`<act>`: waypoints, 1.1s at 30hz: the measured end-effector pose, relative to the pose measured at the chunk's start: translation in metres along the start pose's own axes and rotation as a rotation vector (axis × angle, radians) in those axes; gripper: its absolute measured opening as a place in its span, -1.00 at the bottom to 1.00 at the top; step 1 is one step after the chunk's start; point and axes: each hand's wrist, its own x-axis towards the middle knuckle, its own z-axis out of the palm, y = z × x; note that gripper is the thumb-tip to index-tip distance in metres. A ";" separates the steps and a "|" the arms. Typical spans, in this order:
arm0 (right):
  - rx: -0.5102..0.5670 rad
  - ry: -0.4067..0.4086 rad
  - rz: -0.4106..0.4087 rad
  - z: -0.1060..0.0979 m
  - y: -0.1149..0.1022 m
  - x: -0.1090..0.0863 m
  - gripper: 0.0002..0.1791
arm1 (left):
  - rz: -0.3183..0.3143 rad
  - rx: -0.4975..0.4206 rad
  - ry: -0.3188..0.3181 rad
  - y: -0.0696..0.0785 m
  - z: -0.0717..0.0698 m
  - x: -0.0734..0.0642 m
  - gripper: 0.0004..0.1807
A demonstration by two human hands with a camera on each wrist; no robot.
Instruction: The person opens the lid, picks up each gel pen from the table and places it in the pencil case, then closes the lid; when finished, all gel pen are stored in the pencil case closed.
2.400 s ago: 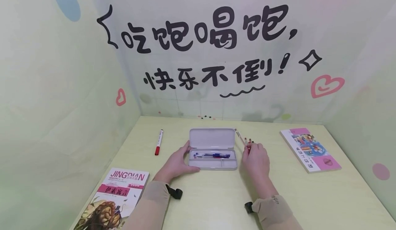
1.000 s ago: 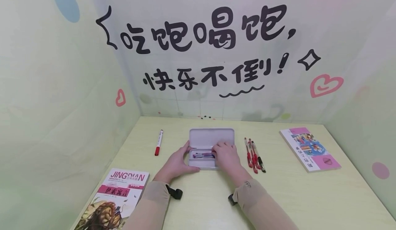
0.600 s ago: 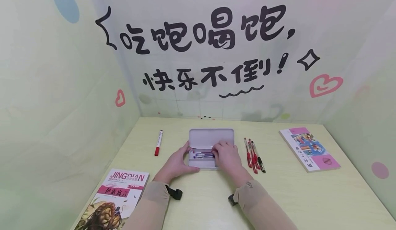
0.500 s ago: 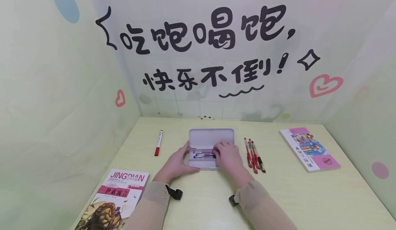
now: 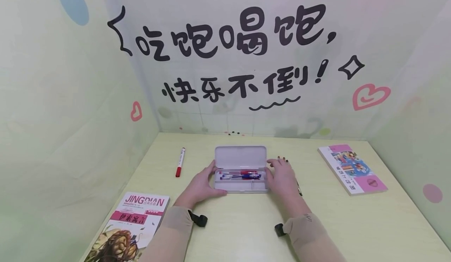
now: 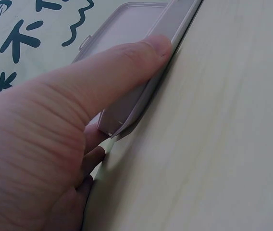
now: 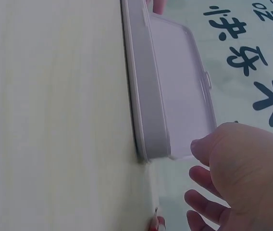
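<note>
An open lilac pencil case (image 5: 240, 157) lies mid-table with its lid tilted back. Inside its rear compartment are a blue pen (image 5: 252, 177) and a red pen (image 5: 248, 172), among other pens. My left hand (image 5: 199, 185) grips the case's left end, its thumb along the front wall in the left wrist view. Beside the right end hovers my right hand (image 5: 284, 181), fingers loosely bent and holding nothing; the right wrist view (image 7: 244, 168) shows it apart from the case wall. Red pens and a black pen (image 5: 300, 190) lie mostly hidden behind that hand.
A red-and-white marker (image 5: 181, 162) lies to the left of the case. One book (image 5: 132, 223) with a lion cover sits at the front left, and a pink-and-white book (image 5: 352, 170) at the right. A printed fabric wall (image 5: 246, 121) closes off the back.
My right hand carried a pen from the right-hand group into the case, laid it there and let go, then moved back right. A red pen now shows inside. My left hand stayed put.
</note>
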 end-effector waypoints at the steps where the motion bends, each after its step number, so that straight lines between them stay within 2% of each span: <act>1: 0.016 0.000 0.024 -0.003 0.003 -0.002 -0.58 | 0.003 -0.002 0.001 0.000 0.000 0.000 0.55; 5: 0.041 -0.005 0.117 -0.016 0.015 -0.008 -0.54 | 0.009 0.007 0.002 0.000 0.000 0.000 0.56; 10: -0.012 -0.013 0.201 -0.027 0.030 -0.014 -0.51 | 0.010 0.011 -0.001 0.000 -0.001 -0.001 0.56; 14: -0.038 -0.027 0.253 -0.032 0.039 -0.018 -0.51 | 0.007 0.017 0.001 0.000 -0.001 -0.001 0.56; 21: -0.022 -0.073 0.334 -0.037 0.047 -0.026 -0.50 | 0.005 0.017 0.003 0.000 0.000 -0.001 0.56; 33: -0.045 -0.150 0.371 -0.047 0.057 -0.034 -0.56 | -0.006 0.022 -0.002 0.001 0.000 -0.001 0.56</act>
